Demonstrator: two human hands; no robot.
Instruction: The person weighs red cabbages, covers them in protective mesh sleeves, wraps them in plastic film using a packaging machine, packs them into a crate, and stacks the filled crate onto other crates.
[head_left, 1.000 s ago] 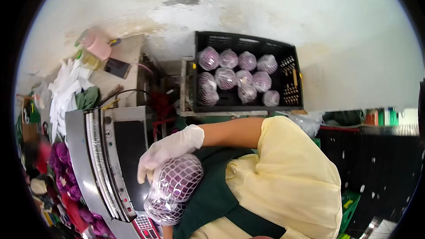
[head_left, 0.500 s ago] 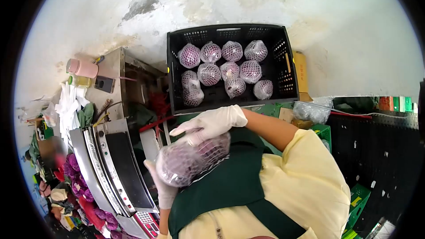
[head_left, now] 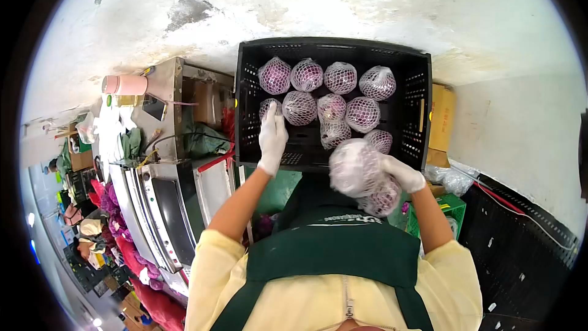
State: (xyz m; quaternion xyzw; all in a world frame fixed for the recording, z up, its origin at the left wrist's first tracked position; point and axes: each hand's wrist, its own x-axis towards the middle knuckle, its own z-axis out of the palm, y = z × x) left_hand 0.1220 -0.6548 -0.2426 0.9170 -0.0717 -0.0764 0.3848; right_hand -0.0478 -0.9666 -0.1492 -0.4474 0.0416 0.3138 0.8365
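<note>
A black crate [head_left: 294,158] holds several round purple items in white foam nets and clear film, laid in rows. My gloved left hand [head_left: 272,141] reaches over the crate's near left part, its fingers on a netted purple item [head_left: 269,108] and partly covering it. What lies under the palm is hidden. At the near right edge of the crate, my gloved right hand [head_left: 401,175] grips a wrapped netted bundle [head_left: 355,168] of two round pieces, slightly blurred. Its fingertips are partly behind the bundle.
Left of the crate stand a wrapping machine [head_left: 162,214] and a table with a pink bottle [head_left: 125,84] and a phone [head_left: 154,106]. A yellow carton [head_left: 441,119] is right of the crate, a green crate [head_left: 450,211] below it.
The bundle has moved from beside the machine to the crate's near right edge, now in my right hand alone. My left hand has let go of it and reached into the crate.
</note>
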